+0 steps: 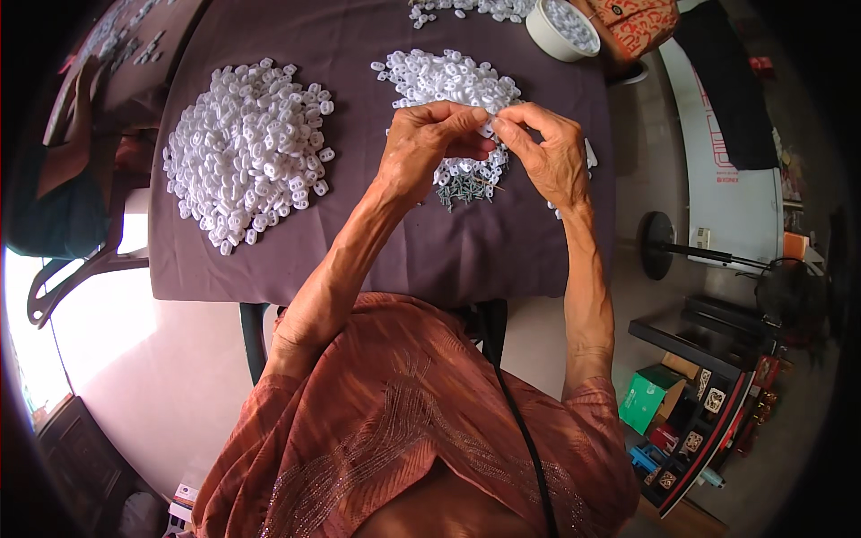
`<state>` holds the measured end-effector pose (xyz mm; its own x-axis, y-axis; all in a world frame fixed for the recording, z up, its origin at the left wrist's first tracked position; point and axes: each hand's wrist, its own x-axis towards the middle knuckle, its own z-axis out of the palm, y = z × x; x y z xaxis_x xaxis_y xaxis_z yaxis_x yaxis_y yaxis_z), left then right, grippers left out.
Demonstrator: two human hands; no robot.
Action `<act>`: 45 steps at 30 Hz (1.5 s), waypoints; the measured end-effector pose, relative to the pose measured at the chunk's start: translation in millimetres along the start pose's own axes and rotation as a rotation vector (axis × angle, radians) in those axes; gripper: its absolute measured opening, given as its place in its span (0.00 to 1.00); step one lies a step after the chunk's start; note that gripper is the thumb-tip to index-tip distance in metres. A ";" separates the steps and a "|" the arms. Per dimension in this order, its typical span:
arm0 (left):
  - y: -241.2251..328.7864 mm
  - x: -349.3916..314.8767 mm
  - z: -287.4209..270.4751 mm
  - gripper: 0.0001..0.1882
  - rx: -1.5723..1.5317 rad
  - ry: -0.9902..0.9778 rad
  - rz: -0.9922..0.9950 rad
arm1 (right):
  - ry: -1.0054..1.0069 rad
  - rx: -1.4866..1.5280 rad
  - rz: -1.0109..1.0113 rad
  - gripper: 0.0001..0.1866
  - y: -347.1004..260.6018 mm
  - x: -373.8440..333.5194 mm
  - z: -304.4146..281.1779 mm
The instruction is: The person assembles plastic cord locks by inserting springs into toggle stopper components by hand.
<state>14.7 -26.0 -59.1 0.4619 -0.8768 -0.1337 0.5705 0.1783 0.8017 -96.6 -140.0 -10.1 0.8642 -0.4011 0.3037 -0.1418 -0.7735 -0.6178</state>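
Observation:
My left hand and my right hand meet above the table, fingertips pinched together around a small white plastic piece. The fingers partly cover that piece, so its details are hard to make out. Beneath and beyond my hands spreads a heap of white plastic pieces, small and rounded, with holes in them. Just below my hands, at the near edge of this heap, lies a cluster of small dark grey-green screws. A larger pile of the same white pieces is on the left.
A brown cloth covers the table. At the far right stands a white tub of white pieces beside an orange patterned bag. Another person's arm shows at the left. A pedestal fan and shelf stand right.

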 end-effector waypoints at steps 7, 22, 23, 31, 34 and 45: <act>4.2 -4.1 9.9 0.10 -0.064 0.012 0.049 | 0.084 0.206 0.145 0.09 -5.3 -0.1 5.2; 1.0 -3.2 3.4 0.07 -0.076 -0.026 0.081 | 0.143 0.609 0.256 0.09 2.0 -3.8 5.2; 1.7 -2.8 2.4 0.07 -0.096 -0.015 0.080 | 0.179 0.714 0.268 0.09 6.7 -5.7 7.3; 19.1 1.3 -14.0 0.07 -0.139 0.100 0.164 | -0.324 0.154 0.325 0.09 33.2 -69.4 56.5; 26.7 0.5 -18.1 0.08 -0.107 0.144 0.189 | -0.400 0.010 0.231 0.10 36.1 -89.4 76.2; 32.5 -6.0 -21.6 0.07 -0.090 0.154 0.224 | -0.147 -0.173 0.118 0.10 40.8 -56.8 98.6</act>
<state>45.1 -5.3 -44.8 0.6769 -0.7342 -0.0517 0.4977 0.4049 0.7670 -103.9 -100.3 -124.0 0.8957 -0.4279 0.1205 -0.3155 -0.8028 -0.5059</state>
